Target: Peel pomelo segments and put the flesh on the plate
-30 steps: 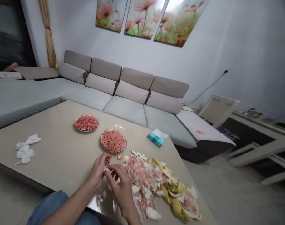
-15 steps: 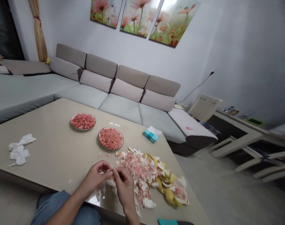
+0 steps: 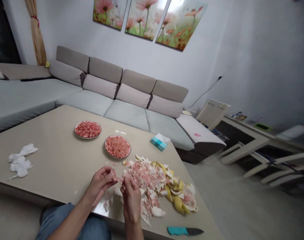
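Observation:
Above the near edge of the table, my left hand point(image 3: 103, 182) is closed in a pinch on a small piece of pink pomelo flesh point(image 3: 117, 179). Close by on the right, my right hand point(image 3: 131, 197) has its fingertips pressed together; whatever they grip is too small to make out. A heap of pomelo membranes point(image 3: 148, 178), pink and white, spreads beside and behind my right hand. Thick yellow pomelo peel point(image 3: 178, 202) lies at the heap's right end. Farther back stand two dark-rimmed plates of pink pomelo pulp, the nearer plate point(image 3: 130, 152) and the farther plate point(image 3: 75, 134).
A teal-handled knife point(image 3: 185, 231) lies at the table's near right edge. Crumpled white tissues point(image 3: 21, 163) sit at the left, and a blue tissue pack point(image 3: 158, 143) at the back right. A long grey sofa point(image 3: 130, 111) runs behind the table point(image 3: 54, 156).
My hands have drawn slightly apart, the left one moving left and the right one turning more upright with its fingers folded in. The view has shifted a little, so the whole knife now shows.

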Motion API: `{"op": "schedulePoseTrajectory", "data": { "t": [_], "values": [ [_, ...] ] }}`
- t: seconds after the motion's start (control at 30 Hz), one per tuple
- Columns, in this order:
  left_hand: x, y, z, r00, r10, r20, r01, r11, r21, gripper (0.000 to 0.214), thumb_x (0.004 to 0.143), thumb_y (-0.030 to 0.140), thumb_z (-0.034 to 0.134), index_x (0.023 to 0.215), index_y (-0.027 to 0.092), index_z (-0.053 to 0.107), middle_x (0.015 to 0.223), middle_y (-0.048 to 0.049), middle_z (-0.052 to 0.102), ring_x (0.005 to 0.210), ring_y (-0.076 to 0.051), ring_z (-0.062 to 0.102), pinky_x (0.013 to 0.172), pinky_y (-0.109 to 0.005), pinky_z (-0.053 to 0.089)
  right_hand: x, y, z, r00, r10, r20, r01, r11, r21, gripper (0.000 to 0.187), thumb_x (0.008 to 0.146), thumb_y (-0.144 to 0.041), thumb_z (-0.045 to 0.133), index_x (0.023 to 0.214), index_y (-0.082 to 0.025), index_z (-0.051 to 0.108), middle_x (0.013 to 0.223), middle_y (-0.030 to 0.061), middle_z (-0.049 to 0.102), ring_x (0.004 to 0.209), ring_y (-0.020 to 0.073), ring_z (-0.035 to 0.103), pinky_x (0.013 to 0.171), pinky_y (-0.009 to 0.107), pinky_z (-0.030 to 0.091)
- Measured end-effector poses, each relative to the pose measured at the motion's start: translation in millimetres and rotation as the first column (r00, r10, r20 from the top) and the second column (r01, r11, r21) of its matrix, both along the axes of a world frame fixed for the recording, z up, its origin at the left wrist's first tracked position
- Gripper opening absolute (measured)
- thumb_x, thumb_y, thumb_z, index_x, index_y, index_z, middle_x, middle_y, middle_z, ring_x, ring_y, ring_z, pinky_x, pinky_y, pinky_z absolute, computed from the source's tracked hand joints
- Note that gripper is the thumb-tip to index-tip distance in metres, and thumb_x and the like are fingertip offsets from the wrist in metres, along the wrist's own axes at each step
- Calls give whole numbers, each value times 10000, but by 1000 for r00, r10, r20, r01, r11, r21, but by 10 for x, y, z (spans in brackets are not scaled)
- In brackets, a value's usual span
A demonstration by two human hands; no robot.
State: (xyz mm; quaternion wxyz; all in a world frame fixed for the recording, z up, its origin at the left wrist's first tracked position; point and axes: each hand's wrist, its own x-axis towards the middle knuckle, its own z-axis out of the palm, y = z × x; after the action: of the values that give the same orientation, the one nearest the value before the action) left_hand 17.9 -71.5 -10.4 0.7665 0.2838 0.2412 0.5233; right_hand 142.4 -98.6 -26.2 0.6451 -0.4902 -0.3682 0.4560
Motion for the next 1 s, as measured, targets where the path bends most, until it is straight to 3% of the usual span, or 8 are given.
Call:
{"op": "schedulePoseTrajectory", "data": {
  "t": [0.2, 0.4, 0.53, 0.7, 0.8, 0.9, 1.0],
  "values": [
    [48, 69, -102, 988, 42, 151, -29, 996, -85, 270, 763, 214, 711, 1011, 154, 625, 771, -6, 590, 700, -97, 569, 780, -285, 496, -105, -106, -24, 985, -143, 101, 146, 989, -31, 349, 800, -511, 603, 672, -187, 603, 553, -37, 437, 529, 123, 400, 513, 239, 332],
    [110, 87, -153, 991, 36, 129, -30, 998, -50, 183, 791, 252, 686, 919, 128, 644, 722, -18, 587, 698, -113, 570, 716, -254, 489, -222, -206, -43, 973, -173, 154, 182, 982, -46, 326, 803, -514, 592, 756, -198, 654, 568, -24, 494, 524, 131, 420, 520, 238, 366],
    [110, 60, -130, 995, 28, 92, -26, 999, -20, 205, 800, 261, 677, 956, 134, 635, 750, -15, 589, 699, -108, 573, 726, -263, 495, -189, -181, -94, 976, -208, 59, 213, 974, -83, 314, 787, -502, 617, 781, -192, 661, 621, -14, 558, 557, 125, 466, 550, 225, 401],
    [68, -8, -55, 989, -148, 12, 148, 989, 2, 367, 753, 236, 727, 1086, 148, 602, 903, -64, 639, 857, -171, 622, 865, -366, 486, -37, -94, -98, 975, -159, -157, 152, 987, -56, 314, 773, -476, 645, 765, -162, 639, 698, 10, 619, 640, 135, 553, 622, 237, 465],
    [69, -9, -64, 977, -196, -84, 197, 980, 3, 385, 711, 200, 758, 1066, 161, 614, 948, -70, 655, 910, -192, 628, 881, -365, 478, 38, -81, -69, 967, -158, -199, 153, 987, -40, 294, 776, -448, 660, 757, -158, 621, 703, 9, 615, 648, 130, 560, 619, 231, 476],
    [97, 36, -118, 965, -33, -260, 61, 993, 100, 275, 675, 197, 770, 924, 153, 662, 859, -45, 671, 835, -165, 629, 808, -285, 488, 56, -112, -80, 966, -196, -165, 191, 980, -49, 285, 770, -440, 674, 756, -161, 613, 678, -10, 589, 621, 111, 538, 599, 207, 466],
    [127, 83, -160, 905, 168, -391, -77, 968, 239, 179, 644, 173, 761, 805, 147, 687, 825, -36, 681, 780, -146, 620, 753, -237, 479, 13, -159, -124, 964, -220, -148, 212, 975, -64, 308, 771, -461, 667, 739, -161, 602, 609, -33, 540, 559, 94, 507, 538, 185, 430]
  ]
}}
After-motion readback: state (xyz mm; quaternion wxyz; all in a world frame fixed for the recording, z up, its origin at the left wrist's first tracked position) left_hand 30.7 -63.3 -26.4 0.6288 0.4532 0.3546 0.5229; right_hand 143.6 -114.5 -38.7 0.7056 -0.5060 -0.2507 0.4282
